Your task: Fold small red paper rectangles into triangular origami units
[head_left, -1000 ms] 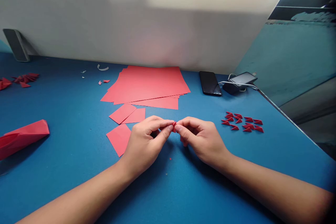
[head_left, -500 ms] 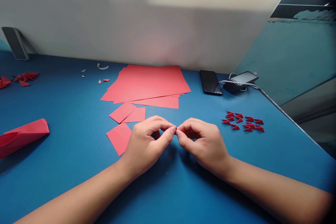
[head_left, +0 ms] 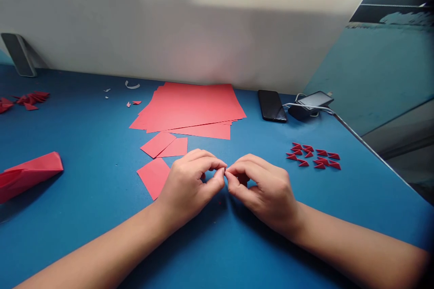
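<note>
My left hand and my right hand meet fingertip to fingertip above the table. Both pinch a tiny piece of red paper, nearly all of it hidden by the fingers. Beside my left hand lie a red paper square and two more cut pieces, a tilted one partly over another. Off to the right of my right hand, several small folded red paper triangles lie in a loose group.
Large red paper sheets are stacked at the back of the blue table. A black phone and a cabled device lie right of them. Leftward are a folded red paper form, red folded pieces and a leaning phone.
Thumbs and fingertips have shifted slightly around the pinched paper, and my right hand has turned a little. Less red shows between the fingers now. The things on the table stay put.
</note>
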